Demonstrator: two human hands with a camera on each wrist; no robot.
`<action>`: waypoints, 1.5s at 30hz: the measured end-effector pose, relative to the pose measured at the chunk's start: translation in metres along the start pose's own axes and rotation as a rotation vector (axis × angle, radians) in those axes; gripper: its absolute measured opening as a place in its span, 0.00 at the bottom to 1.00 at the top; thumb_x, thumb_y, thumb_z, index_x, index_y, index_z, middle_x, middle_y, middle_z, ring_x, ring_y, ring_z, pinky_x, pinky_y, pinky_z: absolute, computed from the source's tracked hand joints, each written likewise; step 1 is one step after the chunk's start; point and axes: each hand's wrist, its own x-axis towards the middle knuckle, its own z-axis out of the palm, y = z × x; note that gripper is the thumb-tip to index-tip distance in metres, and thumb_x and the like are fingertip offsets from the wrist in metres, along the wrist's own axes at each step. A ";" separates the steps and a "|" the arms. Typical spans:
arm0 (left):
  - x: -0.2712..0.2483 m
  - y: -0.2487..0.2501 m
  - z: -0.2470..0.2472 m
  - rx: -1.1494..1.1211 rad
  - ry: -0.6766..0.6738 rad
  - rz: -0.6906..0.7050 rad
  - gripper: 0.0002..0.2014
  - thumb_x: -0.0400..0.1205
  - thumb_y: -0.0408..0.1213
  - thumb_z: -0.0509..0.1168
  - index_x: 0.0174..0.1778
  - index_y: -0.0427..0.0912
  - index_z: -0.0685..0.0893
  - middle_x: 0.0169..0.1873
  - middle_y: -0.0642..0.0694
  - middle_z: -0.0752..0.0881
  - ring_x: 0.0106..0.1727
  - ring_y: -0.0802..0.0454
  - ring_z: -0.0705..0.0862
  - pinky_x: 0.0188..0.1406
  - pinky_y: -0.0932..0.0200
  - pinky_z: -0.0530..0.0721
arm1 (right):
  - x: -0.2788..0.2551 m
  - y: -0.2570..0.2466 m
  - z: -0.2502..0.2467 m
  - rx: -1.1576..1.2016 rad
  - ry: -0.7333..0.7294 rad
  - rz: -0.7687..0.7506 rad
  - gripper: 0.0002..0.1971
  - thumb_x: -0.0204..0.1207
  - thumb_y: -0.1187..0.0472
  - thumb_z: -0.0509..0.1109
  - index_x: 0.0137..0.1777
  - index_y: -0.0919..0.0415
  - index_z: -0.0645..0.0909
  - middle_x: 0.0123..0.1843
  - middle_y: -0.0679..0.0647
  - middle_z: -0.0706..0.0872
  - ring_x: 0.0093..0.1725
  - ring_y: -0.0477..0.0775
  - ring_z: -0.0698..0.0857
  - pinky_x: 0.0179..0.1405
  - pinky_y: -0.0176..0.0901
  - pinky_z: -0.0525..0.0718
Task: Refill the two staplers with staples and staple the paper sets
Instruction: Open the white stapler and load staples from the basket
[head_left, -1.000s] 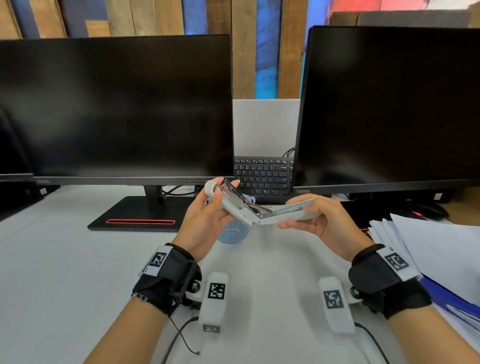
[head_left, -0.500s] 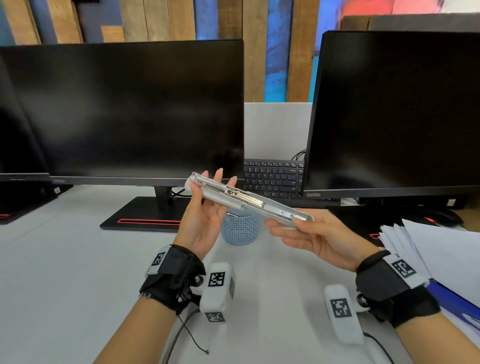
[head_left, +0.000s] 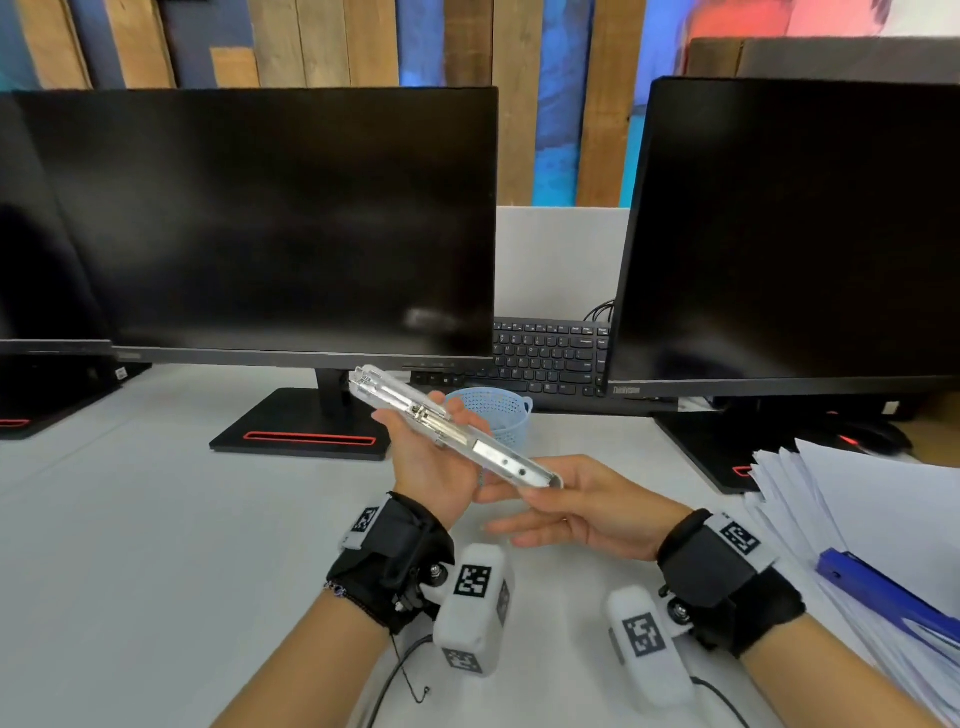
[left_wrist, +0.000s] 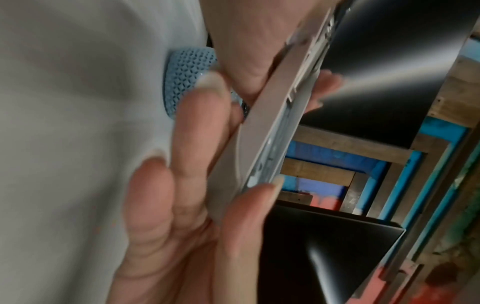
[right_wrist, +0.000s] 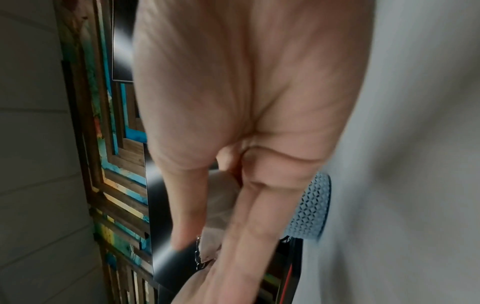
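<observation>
A white stapler (head_left: 452, 434) is swung fully open into one straight bar, its metal staple channel facing up. It is held above the desk, slanting from upper left to lower right. My left hand (head_left: 431, 467) grips its far half, thumb on one edge and fingers on the other; the left wrist view shows the stapler (left_wrist: 270, 131) in that grip. My right hand (head_left: 587, 514) pinches the near end between thumb and outstretched fingers. In the right wrist view the right hand (right_wrist: 233, 102) hides most of the stapler. A fanned stack of paper (head_left: 857, 509) lies at the right.
A small blue mesh basket (head_left: 493, 415) stands just behind the hands. Two dark monitors (head_left: 270, 223) and a black keyboard (head_left: 550, 353) line the back of the white desk (head_left: 156, 545). A blue object (head_left: 883, 592) lies on the papers at the right edge.
The stapler was bent at its hinge a second ago; it is now spread flat into a straight line. Both hands still hold it and have come lower and nearer to me.
</observation>
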 end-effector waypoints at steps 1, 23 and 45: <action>0.000 0.000 0.000 -0.015 0.015 0.004 0.30 0.79 0.71 0.46 0.38 0.45 0.72 0.24 0.51 0.74 0.21 0.56 0.75 0.25 0.65 0.81 | 0.001 0.002 0.001 -0.032 -0.014 0.035 0.21 0.80 0.65 0.66 0.73 0.63 0.75 0.69 0.61 0.84 0.62 0.61 0.88 0.57 0.45 0.88; 0.013 0.034 -0.011 0.030 0.238 0.006 0.31 0.82 0.69 0.42 0.32 0.44 0.68 0.13 0.51 0.69 0.10 0.57 0.66 0.10 0.72 0.65 | 0.039 -0.051 -0.037 -1.198 0.371 0.283 0.21 0.83 0.44 0.61 0.52 0.64 0.81 0.41 0.58 0.88 0.33 0.54 0.88 0.27 0.42 0.88; 0.020 0.022 -0.019 0.196 0.238 -0.128 0.29 0.84 0.65 0.38 0.32 0.46 0.69 0.14 0.53 0.73 0.11 0.60 0.71 0.13 0.74 0.68 | 0.069 -0.073 -0.026 -1.586 0.142 0.599 0.13 0.72 0.61 0.75 0.57 0.58 0.85 0.52 0.54 0.88 0.34 0.47 0.83 0.40 0.41 0.86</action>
